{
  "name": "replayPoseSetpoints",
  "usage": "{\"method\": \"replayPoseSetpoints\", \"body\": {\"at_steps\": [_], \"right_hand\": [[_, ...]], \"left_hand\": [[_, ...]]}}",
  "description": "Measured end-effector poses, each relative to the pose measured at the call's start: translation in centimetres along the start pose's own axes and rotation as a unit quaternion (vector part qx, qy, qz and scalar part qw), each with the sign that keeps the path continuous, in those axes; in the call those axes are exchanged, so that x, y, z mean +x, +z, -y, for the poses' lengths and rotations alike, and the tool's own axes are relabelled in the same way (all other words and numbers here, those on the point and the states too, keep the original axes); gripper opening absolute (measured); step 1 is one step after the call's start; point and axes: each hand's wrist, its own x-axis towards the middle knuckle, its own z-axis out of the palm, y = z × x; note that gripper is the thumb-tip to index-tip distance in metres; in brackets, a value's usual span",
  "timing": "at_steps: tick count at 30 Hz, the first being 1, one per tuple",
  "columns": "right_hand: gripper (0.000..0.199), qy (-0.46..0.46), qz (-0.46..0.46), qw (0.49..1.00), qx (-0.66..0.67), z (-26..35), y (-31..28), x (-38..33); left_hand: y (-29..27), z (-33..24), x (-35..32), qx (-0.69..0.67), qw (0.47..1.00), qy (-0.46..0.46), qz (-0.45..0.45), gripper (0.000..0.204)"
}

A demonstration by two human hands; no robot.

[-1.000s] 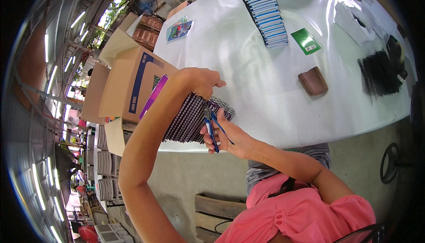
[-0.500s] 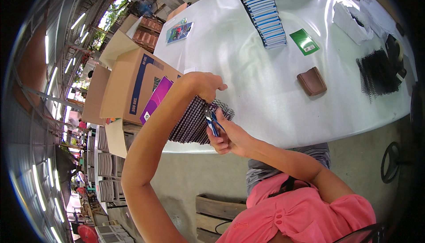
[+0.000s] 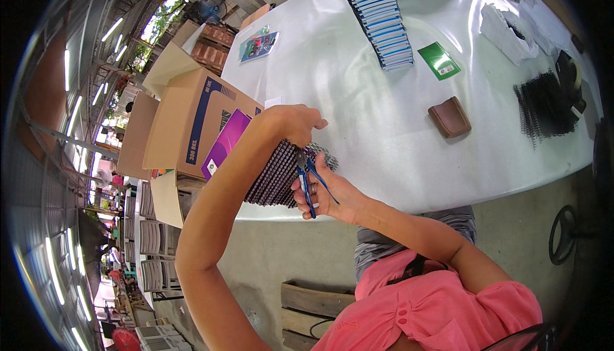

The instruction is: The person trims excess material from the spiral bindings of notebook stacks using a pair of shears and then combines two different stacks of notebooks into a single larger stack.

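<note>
Blue-handled pliers [image 3: 304, 181] are in my right hand [image 3: 332, 199], their two handles spread apart. Their metal jaws point away from me, up to the edge of a stack of spiral-bound notebooks [image 3: 275, 178] with dark coils facing up. My left hand [image 3: 297, 124] rests over the far end of that stack, just beyond the jaws. Its fingers are curled, and what they pinch is hidden. A purple notebook cover [image 3: 225, 143] shows behind my left forearm.
A large open cardboard box [image 3: 179, 120] stands at the left. Farther off are a tall stack of blue notebooks [image 3: 380, 24], a green notebook [image 3: 439, 61] and a brown pouch [image 3: 449, 117]. Black coils [image 3: 543, 104] lie at the right of the white table [image 3: 384, 152].
The pliers' handles have spread wider in my right hand, and its fingers have loosened. My left hand stays in nearly the same place.
</note>
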Motion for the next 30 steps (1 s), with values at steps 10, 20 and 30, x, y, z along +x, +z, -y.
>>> {"method": "replayPoseSetpoints", "body": {"at_steps": [10, 20, 30], "right_hand": [[0.076, 0.013, -0.025, 1.0, -0.014, -0.5, -0.6, 0.0], [0.082, -0.01, -0.064, 0.998, -0.022, -1.0, -0.6, 0.2], [0.072, 0.008, -0.046, 0.999, -0.009, -0.4, -1.1, 0.1]], "left_hand": [[0.2, -0.9, -0.4, 0.023, 0.999, 0.018, -0.03, 0.079], [0.0, -1.3, -0.8, 0.005, 1.0, -0.001, -0.015, 0.08], [1.5, -0.5, 0.8, 0.036, 0.998, 0.031, -0.038, 0.079]]}}
